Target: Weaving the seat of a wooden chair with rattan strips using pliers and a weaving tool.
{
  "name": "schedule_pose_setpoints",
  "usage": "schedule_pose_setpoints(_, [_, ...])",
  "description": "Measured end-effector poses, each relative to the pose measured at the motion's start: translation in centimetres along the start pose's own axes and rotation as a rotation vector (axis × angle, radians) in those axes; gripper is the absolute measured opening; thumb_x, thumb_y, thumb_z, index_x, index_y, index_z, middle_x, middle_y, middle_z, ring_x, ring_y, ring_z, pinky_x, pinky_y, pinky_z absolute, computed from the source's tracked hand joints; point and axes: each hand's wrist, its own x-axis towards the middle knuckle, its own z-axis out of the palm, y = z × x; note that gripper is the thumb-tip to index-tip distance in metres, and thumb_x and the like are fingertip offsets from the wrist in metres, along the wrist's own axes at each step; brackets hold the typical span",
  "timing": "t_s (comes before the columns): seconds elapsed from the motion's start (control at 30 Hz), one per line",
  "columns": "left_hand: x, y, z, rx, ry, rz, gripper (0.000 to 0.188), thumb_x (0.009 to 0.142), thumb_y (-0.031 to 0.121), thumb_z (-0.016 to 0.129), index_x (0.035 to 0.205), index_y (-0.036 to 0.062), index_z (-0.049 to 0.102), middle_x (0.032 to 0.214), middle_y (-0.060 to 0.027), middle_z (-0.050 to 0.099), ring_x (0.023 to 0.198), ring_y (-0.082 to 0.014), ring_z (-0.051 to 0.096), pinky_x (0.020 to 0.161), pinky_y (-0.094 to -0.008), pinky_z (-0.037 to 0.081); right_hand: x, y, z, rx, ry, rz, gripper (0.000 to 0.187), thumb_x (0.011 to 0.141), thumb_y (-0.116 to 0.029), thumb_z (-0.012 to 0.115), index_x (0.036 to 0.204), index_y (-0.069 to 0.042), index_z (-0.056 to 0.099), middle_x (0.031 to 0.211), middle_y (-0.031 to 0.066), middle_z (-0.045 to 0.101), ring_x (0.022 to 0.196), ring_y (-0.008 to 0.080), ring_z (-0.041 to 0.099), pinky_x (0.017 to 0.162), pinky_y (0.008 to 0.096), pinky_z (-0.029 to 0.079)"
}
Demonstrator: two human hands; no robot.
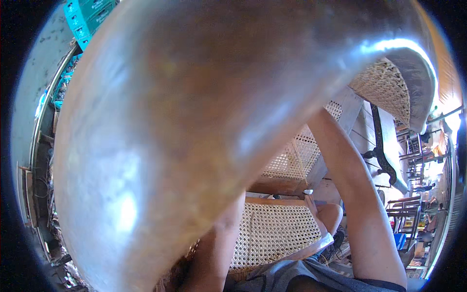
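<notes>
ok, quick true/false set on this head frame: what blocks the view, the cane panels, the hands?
1. A big curved wooden piece fills most of the view. True.
2. Woven cane panel lies below it. True.
3. Both hands are plainly visible. False: only forearms show; the left forearm and right forearm run up behind the wood.
4. The crates top left are red. False: they are teal.
5. The cane is solid black. False: it is pale open weave.
</notes>
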Motion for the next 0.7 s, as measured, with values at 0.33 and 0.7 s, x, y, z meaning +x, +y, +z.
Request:
schedule_pose_setpoints(0.33, [2.0, 0.0, -1.2, -0.289, -0.048, -0.217, 0.022, 0.094, 0.01, 0.061, 0.113, -0.0004, 0.063, 0.096, -0.0068, 0.065, 0.073, -0.0113, 0.063, 0.067, -0.0248, 0.053, -9.7, -0.9, -4.6, 0.526, 0.061, 0.454, 0.024, 0.09, -0.03, 0.06, 0.09, -0.008, 0.069, 0.085, 0.0145, 0.07, 0.074, 0.027, 0.068, 0.072, 0.0407, 0.054])
schedule_pose_setpoints(0.7, [4.7, 0.9, -1.3, 0.483, -0.234, 0.201, 0.016, 0.089, 0.014, 0.068, 0.104, 0.0097, 0.071, 0.09, -0.0129, 0.069, 0.083, -0.0245, 0.066, 0.075, -0.0351, 0.052, -12.8, -2.9, -2.7, 0.314, 0.039, 0.361, 0.024, 0.091, -0.022, 0.056, 0.088, 0.001, 0.061, 0.08, 0.0244, 0.068, 0.072, 0.0382, 0.068, 0.069, 0.0492, 0.055])
